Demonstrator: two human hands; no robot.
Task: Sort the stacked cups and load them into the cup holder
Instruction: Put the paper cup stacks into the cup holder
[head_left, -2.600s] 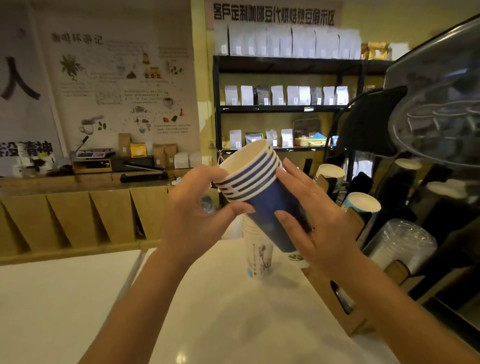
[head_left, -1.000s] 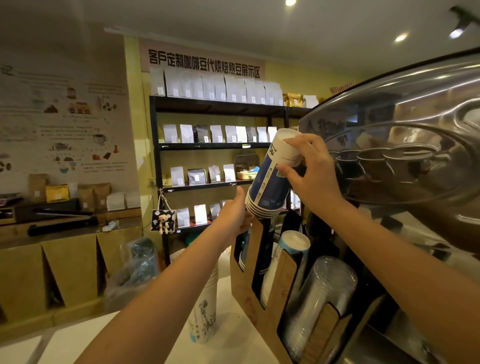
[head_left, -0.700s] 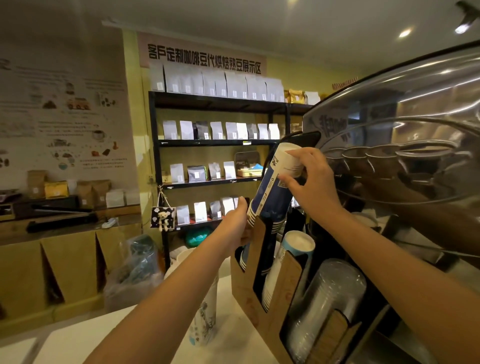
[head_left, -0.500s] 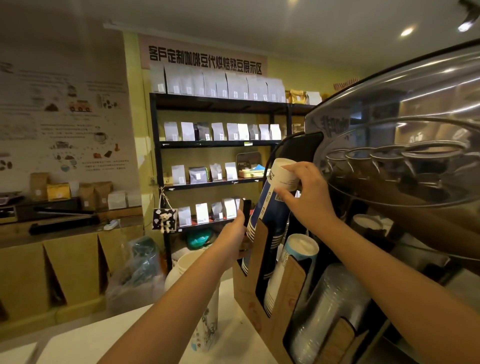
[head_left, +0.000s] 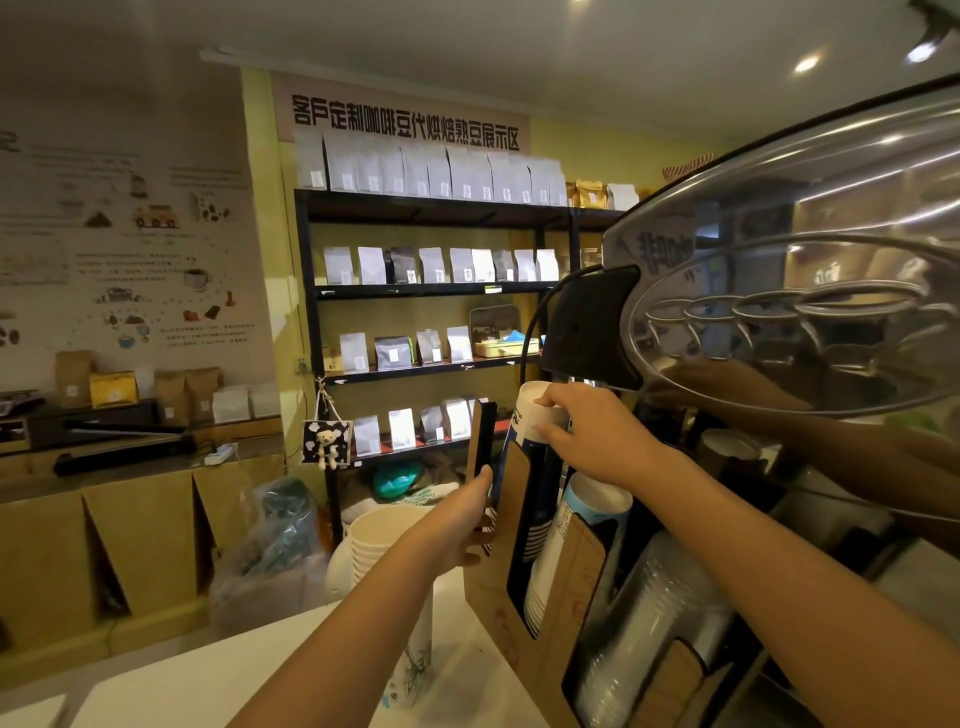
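Observation:
A stack of blue paper cups (head_left: 525, 431) stands upside down in the far slot of the brown cardboard cup holder (head_left: 496, 618), its white base sticking out at the top. My right hand (head_left: 592, 439) grips that white base with fingers and thumb. My left hand (head_left: 462, 525) rests against the holder's left wall, fingers flat on it. A second stack of light-blue cups (head_left: 582, 525) fills the slot nearer me, and a stack of clear plastic cups (head_left: 649, 618) lies in the nearest one. A white printed cup stack (head_left: 395, 551) stands on the counter, left of the holder.
The white counter (head_left: 218, 680) runs below my arms. A shiny metal machine (head_left: 810, 291) looms at the right, right above the holder. A black shelf with coffee bags (head_left: 431, 270) stands behind, with a plastic bag (head_left: 275, 545) on the floor.
The blue stack has gone down into the holder's far slot, my right hand lowering with it. My left hand has slid down from the cup rims to the holder's side.

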